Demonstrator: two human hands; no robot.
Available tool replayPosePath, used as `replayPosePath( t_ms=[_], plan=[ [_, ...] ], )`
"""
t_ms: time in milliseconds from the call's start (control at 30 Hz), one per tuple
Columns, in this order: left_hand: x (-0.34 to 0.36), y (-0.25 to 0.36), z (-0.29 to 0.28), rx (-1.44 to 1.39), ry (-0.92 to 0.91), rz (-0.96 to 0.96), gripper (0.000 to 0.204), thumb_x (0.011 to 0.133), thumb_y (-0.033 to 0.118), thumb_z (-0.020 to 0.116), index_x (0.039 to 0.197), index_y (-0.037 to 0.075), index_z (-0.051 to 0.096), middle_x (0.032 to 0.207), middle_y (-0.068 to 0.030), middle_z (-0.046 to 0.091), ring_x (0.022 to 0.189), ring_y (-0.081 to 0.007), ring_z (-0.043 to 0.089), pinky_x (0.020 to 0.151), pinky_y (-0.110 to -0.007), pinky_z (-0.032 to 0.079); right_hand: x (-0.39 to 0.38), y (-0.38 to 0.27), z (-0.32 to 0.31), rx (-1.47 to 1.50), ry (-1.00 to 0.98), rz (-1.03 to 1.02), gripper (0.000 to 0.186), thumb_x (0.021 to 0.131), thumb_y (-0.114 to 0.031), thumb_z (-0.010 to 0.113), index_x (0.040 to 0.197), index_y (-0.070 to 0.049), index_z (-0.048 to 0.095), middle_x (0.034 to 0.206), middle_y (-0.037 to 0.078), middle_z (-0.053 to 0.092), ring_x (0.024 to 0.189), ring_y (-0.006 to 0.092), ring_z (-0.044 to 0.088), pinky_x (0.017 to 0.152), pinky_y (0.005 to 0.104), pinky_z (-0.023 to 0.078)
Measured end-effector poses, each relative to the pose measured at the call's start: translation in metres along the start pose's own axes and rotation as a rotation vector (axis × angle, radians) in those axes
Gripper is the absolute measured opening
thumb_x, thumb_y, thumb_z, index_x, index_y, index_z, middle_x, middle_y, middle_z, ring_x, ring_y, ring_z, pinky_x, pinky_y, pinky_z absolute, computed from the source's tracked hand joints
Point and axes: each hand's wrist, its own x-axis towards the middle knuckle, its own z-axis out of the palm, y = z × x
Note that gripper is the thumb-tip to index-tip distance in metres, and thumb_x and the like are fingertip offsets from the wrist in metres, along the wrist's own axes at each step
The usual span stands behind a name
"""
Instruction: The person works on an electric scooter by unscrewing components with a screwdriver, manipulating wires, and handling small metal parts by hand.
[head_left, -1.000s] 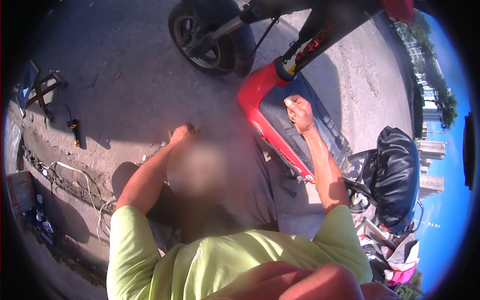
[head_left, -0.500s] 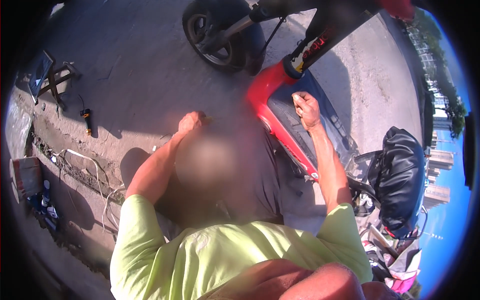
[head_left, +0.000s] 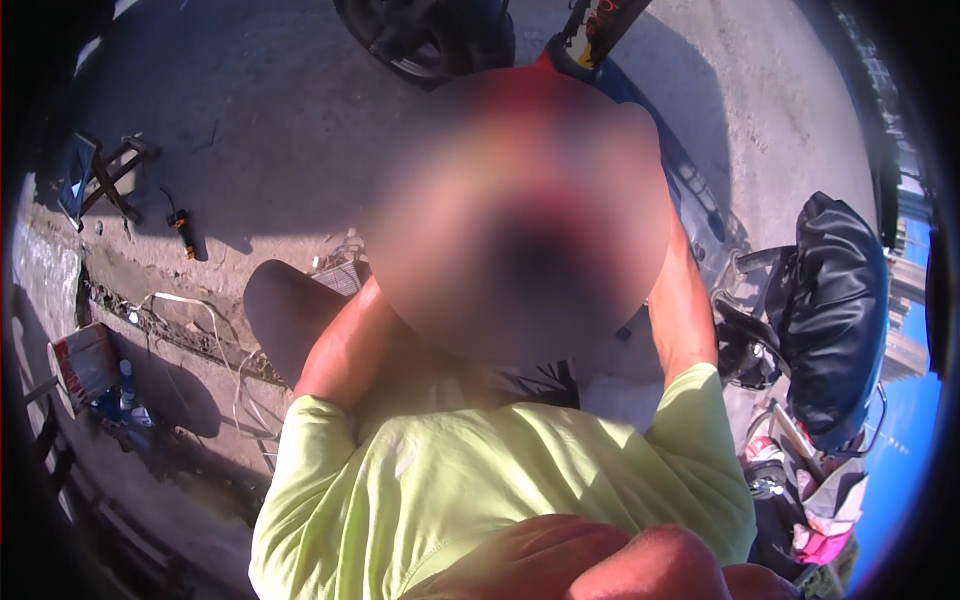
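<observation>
Both of my hands are hidden behind a large blurred patch in the middle of the view. Only my arms show, in lime green short sleeves: the left arm reaches forward on the left, the right forearm goes up on the right toward a scooter. Of the scooter I see the front wheel at the top, the red and black fork, a blue side panel and the black seat at the right. What the hands touch cannot be seen.
The ground is grey concrete in hard sunlight. A folding stool and a small dark tool lie at the left. A paint can, a white cable and a wire mesh piece are nearby. Pink cloth sits lower right.
The view has tilted down and closer. Earlier my right hand rested on the scooter's red body and my left fist was out in front; both are now covered by the blur.
</observation>
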Motion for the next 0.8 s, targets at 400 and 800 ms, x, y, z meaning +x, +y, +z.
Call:
replayPosePath(
  t_ms=[400,800],
  plan=[
    [0.002,0.006,0.062,0.082,0.114,-0.004,0.035,0.099,0.021,0.069,0.127,-0.001,0.066,0.086,-0.0018,0.067,0.069,-0.0066,0.058,0.062,-0.022,0.047,-0.009,0.004,-0.002,0.132,0.042,-0.17,0.01,0.097,-0.005,0.058,0.103,-0.004,0.065,0.093,0.01,0.064,0.083,0.0262,0.062,0.073,0.036,0.052],
    [0.005,-0.002,0.068,0.169,0.143,0.01,0.035,0.098,0.02,0.068,0.126,0.0,0.067,0.081,-0.0037,0.068,0.067,-0.008,0.059,0.062,-0.023,0.048,-0.012,0.008,-0.006,-0.084,-0.124,-0.07,0.016,0.097,-0.008,0.059,0.112,-0.003,0.065,0.101,0.01,0.065,0.09,0.0242,0.064,0.078,0.035,0.054]
  ],
)
